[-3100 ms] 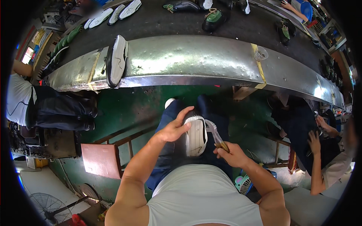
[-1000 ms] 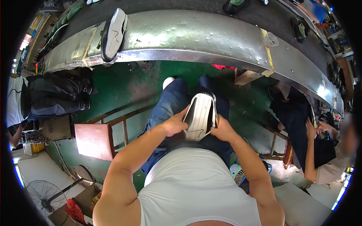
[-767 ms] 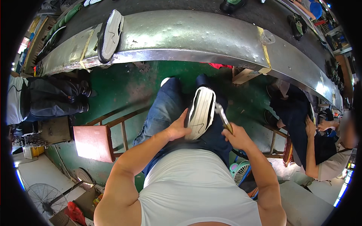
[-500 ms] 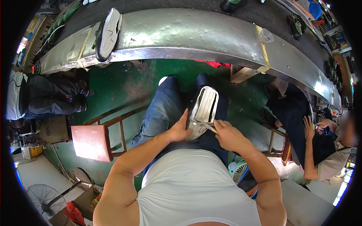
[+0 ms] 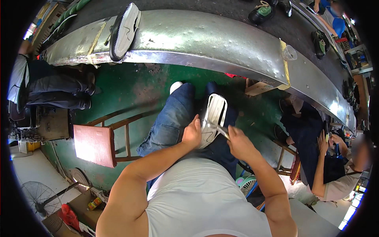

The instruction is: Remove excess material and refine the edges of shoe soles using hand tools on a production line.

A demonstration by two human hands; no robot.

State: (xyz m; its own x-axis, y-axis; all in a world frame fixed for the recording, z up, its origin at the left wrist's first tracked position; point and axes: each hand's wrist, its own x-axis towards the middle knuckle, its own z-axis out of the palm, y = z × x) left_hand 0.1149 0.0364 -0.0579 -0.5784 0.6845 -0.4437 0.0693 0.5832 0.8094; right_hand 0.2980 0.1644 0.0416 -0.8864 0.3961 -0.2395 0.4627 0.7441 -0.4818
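While bracing an upturned shoe (image 5: pixel 214 116) over the jeans (image 5: pixel 167 124) with the left hand (image 5: pixel 192 134) (cannot tell whether pinching it), curls the fingers of the right hand (image 5: pixel 238 144) around a metal-headed tool (image 5: pixel 222 131) above the sole (image 5: pixel 216 106).

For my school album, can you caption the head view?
Left hand steadies a white-soled shoe, right hand holds a metal tool over it.
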